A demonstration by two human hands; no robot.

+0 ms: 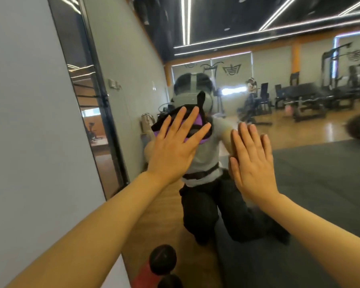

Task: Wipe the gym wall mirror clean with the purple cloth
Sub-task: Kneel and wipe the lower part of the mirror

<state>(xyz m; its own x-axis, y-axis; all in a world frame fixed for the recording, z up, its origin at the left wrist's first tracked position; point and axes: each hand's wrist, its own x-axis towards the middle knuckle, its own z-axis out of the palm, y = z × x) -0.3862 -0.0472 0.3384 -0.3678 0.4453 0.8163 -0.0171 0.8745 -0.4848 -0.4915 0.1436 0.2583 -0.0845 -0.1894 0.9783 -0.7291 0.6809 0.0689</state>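
Both hands (pixel 173 146) (pixel 252 163) flat, fingers straight.

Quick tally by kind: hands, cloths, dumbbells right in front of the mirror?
Hands: 2 (left hand, right hand)
Purple cloth: 1
Dumbbell: 1
Total: 4

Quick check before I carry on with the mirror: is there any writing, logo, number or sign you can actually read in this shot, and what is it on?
No text can be read.
Dark calligraphy-style marks on the far wall, seen in the mirror: too blurred to read.
Similar dark emblem on the wall at right: too blurred.
Small wall plate near the door frame: too small.
Purple cloth under the left hand: no print visible.
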